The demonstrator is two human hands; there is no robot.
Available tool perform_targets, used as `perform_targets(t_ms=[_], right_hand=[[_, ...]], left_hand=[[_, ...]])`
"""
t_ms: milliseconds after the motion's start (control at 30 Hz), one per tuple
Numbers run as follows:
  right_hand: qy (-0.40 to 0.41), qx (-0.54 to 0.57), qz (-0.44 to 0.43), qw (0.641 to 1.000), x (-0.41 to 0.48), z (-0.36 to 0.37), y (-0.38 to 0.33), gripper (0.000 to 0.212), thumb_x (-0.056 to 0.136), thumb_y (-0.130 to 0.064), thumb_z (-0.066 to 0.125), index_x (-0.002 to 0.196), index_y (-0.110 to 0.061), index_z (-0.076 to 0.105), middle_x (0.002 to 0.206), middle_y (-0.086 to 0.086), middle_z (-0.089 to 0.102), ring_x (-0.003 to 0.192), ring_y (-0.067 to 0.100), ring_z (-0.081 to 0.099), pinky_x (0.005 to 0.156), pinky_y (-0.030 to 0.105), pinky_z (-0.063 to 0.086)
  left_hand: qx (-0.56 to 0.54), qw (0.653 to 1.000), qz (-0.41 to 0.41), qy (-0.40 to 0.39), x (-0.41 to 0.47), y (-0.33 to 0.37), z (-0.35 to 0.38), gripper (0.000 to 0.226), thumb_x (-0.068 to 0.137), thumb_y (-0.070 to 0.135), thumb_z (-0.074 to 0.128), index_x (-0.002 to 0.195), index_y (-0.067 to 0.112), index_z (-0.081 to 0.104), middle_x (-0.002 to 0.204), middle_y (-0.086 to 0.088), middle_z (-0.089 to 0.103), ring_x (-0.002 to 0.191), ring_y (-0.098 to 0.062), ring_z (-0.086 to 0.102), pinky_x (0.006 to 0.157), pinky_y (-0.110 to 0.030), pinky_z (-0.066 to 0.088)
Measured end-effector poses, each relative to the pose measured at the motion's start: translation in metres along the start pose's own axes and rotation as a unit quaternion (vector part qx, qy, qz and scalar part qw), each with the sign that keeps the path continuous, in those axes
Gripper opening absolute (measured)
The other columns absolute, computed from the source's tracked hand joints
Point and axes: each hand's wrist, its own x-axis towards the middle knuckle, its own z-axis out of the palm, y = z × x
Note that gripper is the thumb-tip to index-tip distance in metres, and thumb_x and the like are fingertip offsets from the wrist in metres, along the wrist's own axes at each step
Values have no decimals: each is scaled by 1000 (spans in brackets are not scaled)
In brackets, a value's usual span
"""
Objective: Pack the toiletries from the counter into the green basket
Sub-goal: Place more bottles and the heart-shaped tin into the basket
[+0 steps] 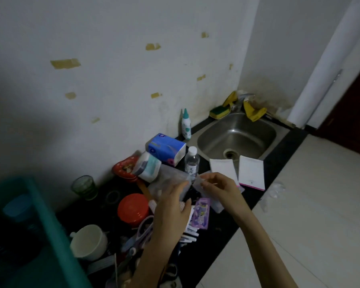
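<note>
Few toiletries packed so far, at a guess: only a blurred blue container [17,206] and some dark shapes visible inside the green basket [50,217] at lower left of the frame. Leaves most of the job ahead.

Crowding the black counter [222,225] through the centre: a blue tissue pack [166,148], a small water bottle [192,161], a white-and-teal dropper bottle [186,125] against the wall, a pack of face masks [149,167], a red tin [123,169], a green glass [84,187], an orange-lidded jar [133,207], a white mug [89,242] just beside the basket wall, purple scissors [144,228] and a purple packet [202,213]. Lying near the steel sink [237,132], right of centre: two white notepads [252,173] — probably not for packing.

Right hand [218,188], centre frame: thumb and forefinger pinching a small pale packet [199,181] above the counter, well apart from the basket. Left hand [173,208], just below and left of it: seen from the back, fingers stretched up to a clear plastic bag [168,179] and touching it. Cannot tell whether gripping the bag or merely resting against it.

Reads as sorting small items, none of them on the way to the basket yet. Calls for many more trips leftward across the clutter — with care around the mug and glass standing between hands and basket.
</note>
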Motion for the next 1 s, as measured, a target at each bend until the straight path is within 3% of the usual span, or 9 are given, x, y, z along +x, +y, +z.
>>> perform_targets(t_ms=[100,167,267,400,433,567,667,867,1000], right_hand=[[8,-11,-3,1000,8,-10,8,10,91,-13,60,99,-14,67,94,-9,68,82,-4,65,66,7,48],[21,-14,3,1000,15,-14,12,10,91,-14,61,98,-14,67,95,-5,69,82,-1,66,67,10,50],[31,-30,4,999,26,-18,16,11,92,-16,61,100,-16,68,96,-7,69,87,5,65,69,9,49],[30,-30,7,999,38,-16,22,11,92,-14,60,96,-21,67,97,-8,67,91,7,65,76,16,52],[34,-30,10,999,41,-15,23,10,92,-14,60,96,-22,67,96,-8,67,91,7,65,77,16,53],[20,-40,14,999,50,-15,22,10,91,-21,61,97,-27,66,95,-11,67,87,-1,63,68,7,47],[21,-32,18,999,56,-16,23,9,91,-22,61,97,-27,65,93,-13,67,86,-3,63,69,7,47],[29,-29,27,999,68,-14,34,12,92,-18,60,100,-25,63,96,-7,68,88,0,64,71,8,47],[47,-31,35,998,78,-12,41,14,92,-22,59,99,-34,58,97,-16,63,86,-12,59,66,2,44]], left_hand=[[-6,1000,20,-2,4,0,13,46,75,-2,74,118,9,63,109,0,63,100,-4,55,83,8,30],[-13,1000,16,-11,9,-2,17,46,76,-3,72,119,11,63,112,-2,64,100,-4,57,81,9,31],[-6,1000,26,-6,20,-7,22,44,74,-5,73,115,9,66,110,-2,66,100,-10,61,85,4,36],[-39,997,-31,-54,28,-9,24,43,85,3,65,126,12,59,122,5,60,114,-12,57,98,-29,47],[-40,997,-40,-59,31,-11,24,42,86,5,64,127,13,58,122,6,59,115,-11,56,99,-32,48],[-42,997,-46,-46,43,-14,25,37,88,7,63,124,13,60,115,6,62,106,-6,58,94,-29,50],[-48,995,-68,-51,49,-20,30,40,88,5,62,127,10,57,119,0,62,110,-11,58,95,-29,49],[-67,988,-114,-81,58,-39,46,50,88,9,63,133,22,49,123,6,57,115,-11,54,99,-32,46],[-101,977,-165,-89,73,-51,57,56,87,9,64,137,25,44,122,5,57,114,-16,56,96,-34,48]])
